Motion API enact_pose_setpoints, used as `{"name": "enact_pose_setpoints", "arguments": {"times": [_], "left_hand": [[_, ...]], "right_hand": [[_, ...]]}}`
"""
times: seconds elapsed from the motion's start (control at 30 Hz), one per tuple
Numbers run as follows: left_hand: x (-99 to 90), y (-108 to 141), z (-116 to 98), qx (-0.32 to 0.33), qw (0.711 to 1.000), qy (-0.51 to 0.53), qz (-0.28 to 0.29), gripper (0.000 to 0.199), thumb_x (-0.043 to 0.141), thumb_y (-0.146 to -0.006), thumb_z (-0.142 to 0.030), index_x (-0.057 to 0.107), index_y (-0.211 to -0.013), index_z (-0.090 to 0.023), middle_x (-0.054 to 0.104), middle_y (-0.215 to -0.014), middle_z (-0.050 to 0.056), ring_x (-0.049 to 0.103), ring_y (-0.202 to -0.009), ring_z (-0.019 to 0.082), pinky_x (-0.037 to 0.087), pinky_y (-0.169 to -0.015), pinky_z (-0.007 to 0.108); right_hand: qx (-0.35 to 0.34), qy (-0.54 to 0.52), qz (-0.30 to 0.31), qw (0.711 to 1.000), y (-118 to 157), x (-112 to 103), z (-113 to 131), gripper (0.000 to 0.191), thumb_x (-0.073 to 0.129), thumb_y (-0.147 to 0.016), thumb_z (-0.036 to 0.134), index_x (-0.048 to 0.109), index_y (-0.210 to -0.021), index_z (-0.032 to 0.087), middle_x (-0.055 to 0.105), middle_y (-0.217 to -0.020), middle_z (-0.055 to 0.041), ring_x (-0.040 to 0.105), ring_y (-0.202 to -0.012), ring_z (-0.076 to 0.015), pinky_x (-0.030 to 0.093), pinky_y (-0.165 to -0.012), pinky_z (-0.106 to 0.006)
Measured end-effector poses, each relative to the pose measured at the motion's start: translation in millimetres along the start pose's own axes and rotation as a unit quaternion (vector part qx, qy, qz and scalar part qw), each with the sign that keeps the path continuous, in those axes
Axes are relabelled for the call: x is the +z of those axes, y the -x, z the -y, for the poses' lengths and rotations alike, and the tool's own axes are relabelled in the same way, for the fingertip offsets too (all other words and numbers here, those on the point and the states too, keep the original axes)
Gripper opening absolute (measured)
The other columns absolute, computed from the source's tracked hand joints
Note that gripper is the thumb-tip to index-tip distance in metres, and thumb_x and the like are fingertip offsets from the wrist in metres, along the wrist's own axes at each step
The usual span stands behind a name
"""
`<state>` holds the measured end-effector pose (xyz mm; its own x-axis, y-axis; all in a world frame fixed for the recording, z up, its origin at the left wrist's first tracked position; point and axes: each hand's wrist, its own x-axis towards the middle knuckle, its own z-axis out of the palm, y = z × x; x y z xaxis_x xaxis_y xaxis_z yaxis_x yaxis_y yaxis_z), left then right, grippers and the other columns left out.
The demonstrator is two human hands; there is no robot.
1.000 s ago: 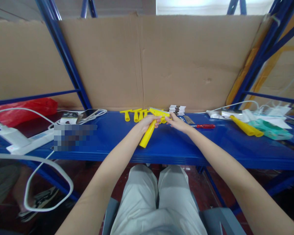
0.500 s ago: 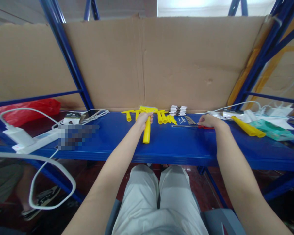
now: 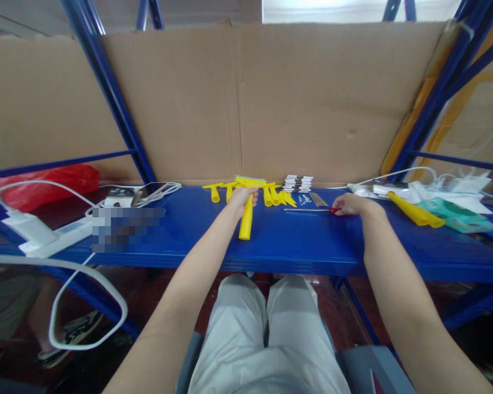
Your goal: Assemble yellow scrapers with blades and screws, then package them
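My left hand (image 3: pixel 242 200) is closed around the neck of a yellow scraper (image 3: pixel 246 223), whose wide head points toward the cardboard and whose handle points at me. To the right, my right hand (image 3: pixel 349 204) is closed on the red handle of a screwdriver (image 3: pixel 308 210); its long metal shaft points left, just over the blue table. Between the hands lie more yellow scrapers (image 3: pixel 268 196), some flat yellow pieces (image 3: pixel 288 199), a stack of small white packets (image 3: pixel 298 184) and several thin brown strips (image 3: pixel 318 200).
A cardboard sheet (image 3: pixel 304 104) stands along the back of the blue table (image 3: pixel 197 235). On the left are a white power strip (image 3: pixel 61 235), cables and a red bag (image 3: pixel 53 186). Yellow handles (image 3: pixel 414 210) and a green packet (image 3: pixel 456 215) lie far right. A person's shoe (image 3: pixel 80 328) shows below left.
My right hand has taken the screwdriver's red handle, and the shaft has shifted slightly left. The left hand still holds the scraper in nearly the same place.
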<state>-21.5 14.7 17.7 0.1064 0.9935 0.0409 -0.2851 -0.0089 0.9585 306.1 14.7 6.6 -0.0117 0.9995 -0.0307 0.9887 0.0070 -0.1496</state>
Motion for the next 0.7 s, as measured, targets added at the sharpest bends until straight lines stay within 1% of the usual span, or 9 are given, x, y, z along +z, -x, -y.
{"name": "enact_pose_setpoints", "arguments": {"times": [0.17,0.3,0.4,0.47,0.57,0.63,0.7], "left_hand": [[2.9,2,1,0.001,1.0,-0.01,0.003,0.02,0.054,-0.078,-0.004,0.046,-0.062,-0.015,0.046,-0.042,-0.005,0.039,-0.031,0.004,0.028,-0.034,0.015],[4.5,4,-1,-0.001,1.0,-0.016,0.005,0.022,0.054,-0.078,-0.004,0.046,-0.06,-0.014,0.046,-0.042,-0.005,0.038,-0.03,0.004,0.028,-0.034,0.015],[5.2,5,-1,0.003,1.0,-0.016,0.005,0.023,0.056,-0.077,-0.005,0.046,-0.059,-0.014,0.046,-0.042,-0.005,0.038,-0.03,0.003,0.028,-0.034,0.015],[5.5,5,-1,0.007,1.0,-0.018,0.002,0.022,0.057,-0.076,-0.005,0.046,-0.059,-0.014,0.046,-0.042,-0.005,0.038,-0.03,0.003,0.028,-0.034,0.015],[5.4,5,0,0.012,1.0,-0.022,0.004,0.022,0.061,-0.074,-0.006,0.046,-0.06,-0.015,0.046,-0.041,-0.006,0.039,-0.03,0.004,0.028,-0.033,0.016],[5.0,4,0,0.014,1.0,-0.025,0.007,0.023,0.062,-0.073,-0.007,0.046,-0.06,-0.015,0.046,-0.041,-0.006,0.039,-0.03,0.004,0.029,-0.034,0.016],[4.5,4,0,0.014,1.0,-0.026,0.007,0.023,0.063,-0.072,-0.007,0.046,-0.059,-0.015,0.046,-0.041,-0.006,0.039,-0.03,0.004,0.029,-0.034,0.016]], "right_hand": [[-0.046,0.052,0.011,0.998,-7,2,14,0.016,0.068,-0.061,0.017,0.069,-0.076,0.021,0.069,-0.077,-0.0026,0.063,-0.072,-0.0192,0.046,-0.062,-0.025],[-0.093,0.094,0.02,0.991,-15,1,27,0.013,0.07,-0.058,0.016,0.068,-0.07,0.021,0.068,-0.072,-0.0024,0.062,-0.067,-0.0187,0.044,-0.059,-0.026],[-0.11,0.103,0.016,0.988,-20,3,29,0.013,0.072,-0.057,0.019,0.069,-0.069,0.022,0.068,-0.071,-0.0019,0.062,-0.067,-0.0187,0.044,-0.06,-0.027],[-0.106,0.097,-0.002,0.99,-22,7,26,0.014,0.072,-0.059,0.023,0.069,-0.072,0.023,0.068,-0.073,-0.0018,0.063,-0.07,-0.019,0.044,-0.063,-0.028],[-0.099,0.069,-0.051,0.991,-20,17,20,0.015,0.069,-0.064,0.029,0.07,-0.079,0.026,0.07,-0.079,-0.0017,0.063,-0.075,-0.0193,0.045,-0.068,-0.03],[-0.105,0.041,-0.072,0.991,-17,22,18,0.016,0.066,-0.068,0.029,0.069,-0.083,0.027,0.07,-0.084,-0.0018,0.063,-0.078,-0.0197,0.046,-0.069,-0.031],[-0.104,0.018,-0.079,0.991,-13,26,17,0.016,0.064,-0.07,0.028,0.068,-0.086,0.027,0.07,-0.087,-0.002,0.063,-0.08,-0.0203,0.046,-0.069,-0.032]]}}
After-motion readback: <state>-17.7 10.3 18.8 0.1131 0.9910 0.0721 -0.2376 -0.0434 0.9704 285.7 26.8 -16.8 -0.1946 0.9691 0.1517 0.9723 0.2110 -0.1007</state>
